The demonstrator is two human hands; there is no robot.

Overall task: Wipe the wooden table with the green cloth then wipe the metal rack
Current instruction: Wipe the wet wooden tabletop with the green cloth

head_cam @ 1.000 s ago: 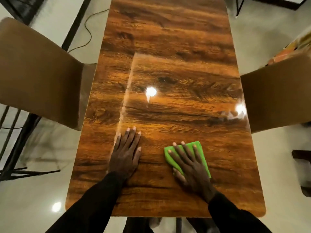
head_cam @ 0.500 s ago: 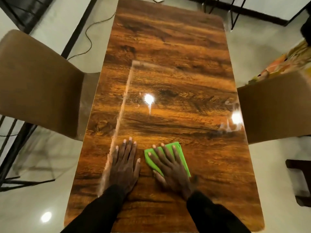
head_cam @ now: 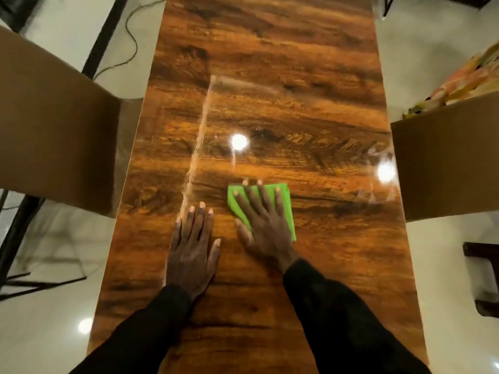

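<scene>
A glossy wooden table [head_cam: 270, 76] runs away from me down the middle of the head view. A folded green cloth [head_cam: 285, 203] lies flat on its near half. My right hand [head_cam: 266, 228] presses on the cloth with its fingers spread, covering most of it. My left hand [head_cam: 193, 247] rests flat on the bare wood just left of the cloth, fingers together, holding nothing. Both arms wear black sleeves. Black metal bars [head_cam: 16, 265] show at the left edge; I cannot tell whether they are the rack.
A brown chair back [head_cam: 54, 125] stands against the table's left side and another brown chair [head_cam: 445, 163] against its right side. A cable [head_cam: 129, 36] trails on the pale floor at far left. Patterned fabric [head_cam: 464, 76] lies at far right.
My right hand slid the cloth left toward my left hand, then forward and slightly right. My left hand has stayed flat on the wood.
</scene>
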